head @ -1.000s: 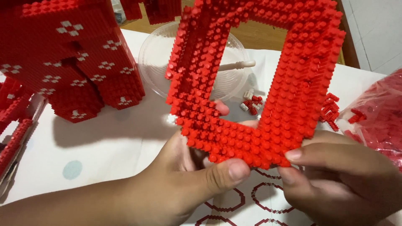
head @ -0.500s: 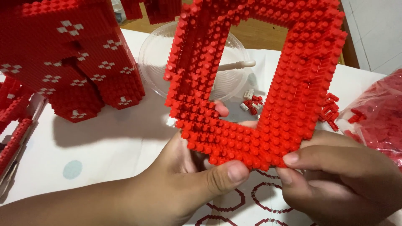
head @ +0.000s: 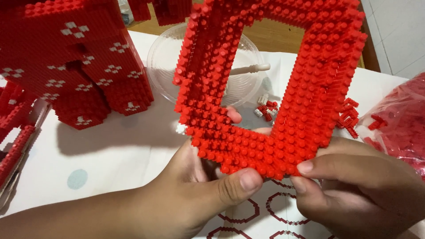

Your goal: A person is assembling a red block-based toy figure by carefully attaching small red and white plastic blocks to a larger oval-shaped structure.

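**Both hands grip a red brick frame over a white table**

Nearest, the left hand (head: 190, 194) and right hand (head: 354, 190) each pinch the bottom edge of the red frame (head: 265, 88), held upright above the white table cover (head: 110, 155). Printed red rings (head: 283, 208) lie beneath. Behind sit loose red bricks (head: 268, 110), a clear bowl (head: 168, 57) and a large red brick model (head: 75, 57); what looks like a bag of red pieces (head: 398, 128) lies right. Beyond is wooden floor. Since half a second ago, almost nothing has shifted.
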